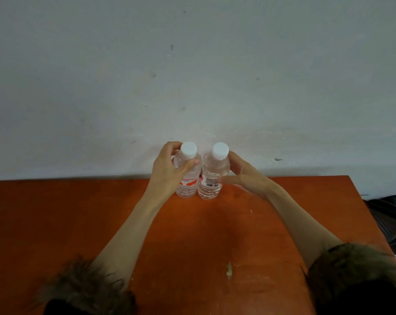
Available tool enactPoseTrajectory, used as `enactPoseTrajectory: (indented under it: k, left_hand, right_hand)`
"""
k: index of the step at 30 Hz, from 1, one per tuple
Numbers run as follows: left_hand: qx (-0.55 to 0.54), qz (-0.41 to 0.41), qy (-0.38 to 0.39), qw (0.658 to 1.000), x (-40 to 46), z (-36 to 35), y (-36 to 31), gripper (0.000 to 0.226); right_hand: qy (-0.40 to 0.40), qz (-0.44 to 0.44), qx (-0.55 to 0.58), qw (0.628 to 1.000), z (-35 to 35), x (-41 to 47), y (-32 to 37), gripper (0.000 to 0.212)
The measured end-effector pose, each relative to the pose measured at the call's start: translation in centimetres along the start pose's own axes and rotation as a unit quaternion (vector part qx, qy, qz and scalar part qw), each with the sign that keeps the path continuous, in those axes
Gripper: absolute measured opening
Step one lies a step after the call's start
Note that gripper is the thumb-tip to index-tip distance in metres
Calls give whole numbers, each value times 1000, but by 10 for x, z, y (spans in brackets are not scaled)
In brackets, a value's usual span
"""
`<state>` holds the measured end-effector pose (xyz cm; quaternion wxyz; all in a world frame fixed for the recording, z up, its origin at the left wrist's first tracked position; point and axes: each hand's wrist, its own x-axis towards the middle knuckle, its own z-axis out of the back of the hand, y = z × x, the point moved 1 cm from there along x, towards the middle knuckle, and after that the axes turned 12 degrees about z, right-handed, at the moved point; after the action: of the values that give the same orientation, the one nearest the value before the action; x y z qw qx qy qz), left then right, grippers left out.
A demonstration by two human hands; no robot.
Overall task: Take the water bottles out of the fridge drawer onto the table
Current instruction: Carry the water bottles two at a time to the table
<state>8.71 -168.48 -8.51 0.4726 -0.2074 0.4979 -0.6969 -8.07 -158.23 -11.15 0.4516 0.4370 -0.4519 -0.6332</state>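
Note:
Two clear water bottles with white caps stand upright side by side on the orange table [78,212], near its far edge by the wall. My left hand [167,171] wraps the left bottle [189,178], which has a red and white label, thumb across its front. My right hand [240,173] curls around the right bottle [211,178], whose label shows a barcode; the thumb lies at label height and the fingers reach behind its shoulder. The bottles touch each other. No fridge drawer is in view.
A grey-white wall [192,76] rises right behind the table's far edge. Beyond the table's right edge lies a dark fan-like object [392,221]. A pale smear [229,269] marks the tabletop near me. Dark furry sleeve cuffs fill the bottom corners.

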Motion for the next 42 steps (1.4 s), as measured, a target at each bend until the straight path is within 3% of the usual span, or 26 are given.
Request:
enactPoseTrajectory:
  k: [5,8,13,18,22,26,33,42]
  left_hand:
    - [18,2,22,1000,-7,4,-5,63]
    - [58,7,3,998,-19,7,-16,75]
    - [23,-139,-95,986,-69,2,-45,38]
    - [35,-168,75,982,-149,-61,-70,32]
    - [93,-193,180,960,-227,-130,-87,33]
    - [121,-272,249,922,-329,-196,-119,33]
    - [105,-341,426,832,-557,-316,-140,32]
    - [97,-419,590,683,-831,-446,-163,33]
  right_hand:
    - [-17,-4,-10,1000,-11,-7,5,98]
    - [-64,-21,-24,997,-11,-22,13,98]
    - [-160,-10,-78,984,3,-87,34,67]
    - [-259,3,-158,953,25,-207,47,51]
    - [-335,-9,-200,921,41,-338,47,49]
    - [-418,-35,-208,884,45,-491,41,46]
    - [-581,-116,-204,780,7,-789,17,45]
    - [-751,-207,-154,607,-55,-1086,-7,45]
